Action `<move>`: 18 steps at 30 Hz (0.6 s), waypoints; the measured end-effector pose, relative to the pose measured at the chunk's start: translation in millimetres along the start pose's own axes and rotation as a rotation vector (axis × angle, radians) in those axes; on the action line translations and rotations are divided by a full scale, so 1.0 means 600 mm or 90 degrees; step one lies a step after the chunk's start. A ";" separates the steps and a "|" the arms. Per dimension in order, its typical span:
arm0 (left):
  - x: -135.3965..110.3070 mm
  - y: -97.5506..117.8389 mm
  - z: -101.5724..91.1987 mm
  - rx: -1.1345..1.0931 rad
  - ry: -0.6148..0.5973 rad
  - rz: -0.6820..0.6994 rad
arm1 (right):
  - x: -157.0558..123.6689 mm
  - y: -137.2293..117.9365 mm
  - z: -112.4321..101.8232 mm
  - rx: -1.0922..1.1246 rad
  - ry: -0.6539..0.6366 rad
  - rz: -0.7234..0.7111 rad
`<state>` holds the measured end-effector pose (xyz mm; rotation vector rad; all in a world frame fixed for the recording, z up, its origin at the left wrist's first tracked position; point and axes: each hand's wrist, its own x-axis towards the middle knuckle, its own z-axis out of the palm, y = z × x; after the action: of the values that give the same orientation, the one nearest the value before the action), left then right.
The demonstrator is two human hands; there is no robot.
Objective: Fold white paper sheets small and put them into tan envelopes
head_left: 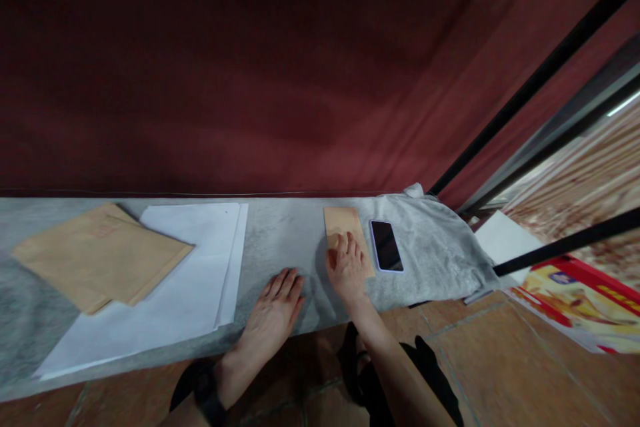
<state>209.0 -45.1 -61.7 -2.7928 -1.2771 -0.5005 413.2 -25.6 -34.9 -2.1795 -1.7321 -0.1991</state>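
My right hand (347, 267) rests flat on a small brown envelope (343, 219), covering its lower left part. Close by on its right lies a smartphone (387, 245) with a dark screen and a pale purple case. My left hand (276, 303) lies palm down on the grey cloth (283, 233) near the front edge, fingers stretched out, holding nothing. To its left are white paper sheets (200, 273) in a loose stack. Larger brown envelopes (107, 253) overlap the left side of those sheets.
A dark red curtain or panel (250, 93) rises behind the cloth-covered surface. Black metal bars (530, 93) slant along the right. A red and yellow printed box (585, 307) lies on the tiled floor (480, 353) at the lower right, beside a white sheet or board (507, 240).
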 end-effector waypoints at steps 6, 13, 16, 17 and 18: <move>0.001 0.003 -0.008 -0.007 -0.016 0.005 | 0.013 -0.015 0.019 0.012 -0.042 0.017; 0.001 0.000 -0.019 -0.027 -0.032 0.010 | 0.025 -0.010 0.019 -0.032 -0.044 0.046; -0.001 -0.001 -0.023 -0.039 -0.039 0.007 | 0.026 -0.006 0.016 -0.045 -0.052 0.051; -0.001 -0.001 -0.024 -0.042 -0.042 0.006 | 0.027 -0.004 0.015 -0.049 -0.055 0.055; -0.002 -0.002 -0.024 -0.044 -0.044 0.005 | 0.028 -0.003 0.014 -0.052 -0.058 0.058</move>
<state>203.6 -47.4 -48.4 -2.8958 -1.2842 -0.4608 414.7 -6.8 -37.2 -2.3549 -1.6941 -0.1531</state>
